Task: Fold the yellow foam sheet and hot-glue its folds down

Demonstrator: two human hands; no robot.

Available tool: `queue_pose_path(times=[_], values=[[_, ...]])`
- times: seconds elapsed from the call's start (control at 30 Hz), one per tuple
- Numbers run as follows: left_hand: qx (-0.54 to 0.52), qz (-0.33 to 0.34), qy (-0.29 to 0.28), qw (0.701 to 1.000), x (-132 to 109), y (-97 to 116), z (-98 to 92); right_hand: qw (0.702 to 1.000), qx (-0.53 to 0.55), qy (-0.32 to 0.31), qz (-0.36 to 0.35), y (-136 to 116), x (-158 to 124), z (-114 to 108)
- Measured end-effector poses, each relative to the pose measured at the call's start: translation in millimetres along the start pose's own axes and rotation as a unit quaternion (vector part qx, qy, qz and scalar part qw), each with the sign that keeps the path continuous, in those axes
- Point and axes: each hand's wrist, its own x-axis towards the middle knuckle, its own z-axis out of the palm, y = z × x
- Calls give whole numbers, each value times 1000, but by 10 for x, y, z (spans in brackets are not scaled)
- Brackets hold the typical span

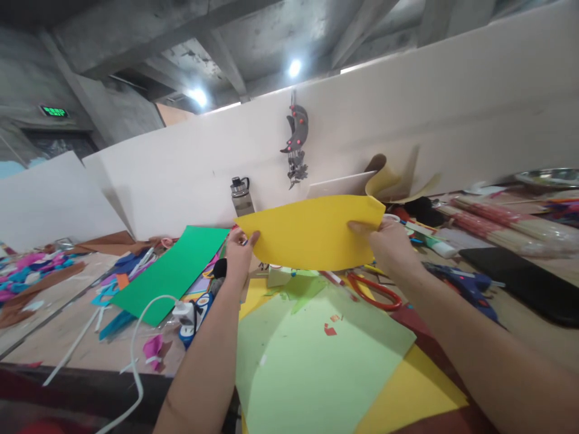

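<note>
Pinched at both ends between thumbs and fingers, a yellow craft sheet (312, 235) bows in the air above the rear of a cluttered worktop (111, 348), the left hand (239, 252) closed on its left end and the right hand (389, 242) closed on its right. The sheet lies directly between the two grips, its long axis running crosswise from hand to hand, roughly along the line of the worktop's back edge, with the right end slightly higher; neither hand is nearer, each having hold of an end. Something small shows at the left fingers, too little of it to identify. Below and apart from the raised sheet, a pale green sheet (312, 374) dotted with red scraps (330, 330) reaches toward the worktop's front edge, partly covering a second yellow sheet (416, 389). An orange loop handle (384, 305), seemingly of scissors, rests by its far right corner, and a blue glue gun (473, 289) lies beyond the right wrist. A long green sheet (174, 271) slants across the worktop's left side, while a water bottle (241, 196) stands near the back edge
</note>
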Motion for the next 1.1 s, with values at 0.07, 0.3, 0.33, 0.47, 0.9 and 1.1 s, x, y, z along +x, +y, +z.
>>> queue_pose_path(times=[0.07,0.3,0.33,0.47,0.9,1.1], values=[[33,-5,-7,999,15,4,-34,1000,1,8,-4,-7,-20,20],[21,-55,-66,996,-23,92,-48,998,54,-33,-11,18,0,16],[13,-58,-68,996,-28,106,-42,997,69,-38,-20,8,-3,14],[-33,-72,-76,994,-42,124,-12,989,111,-18,-92,-50,-30,5],[-110,-41,-54,992,-17,47,14,964,249,-10,-97,-156,-27,-3],[-121,-36,-39,991,-4,13,30,953,289,4,-94,-145,27,-16]])
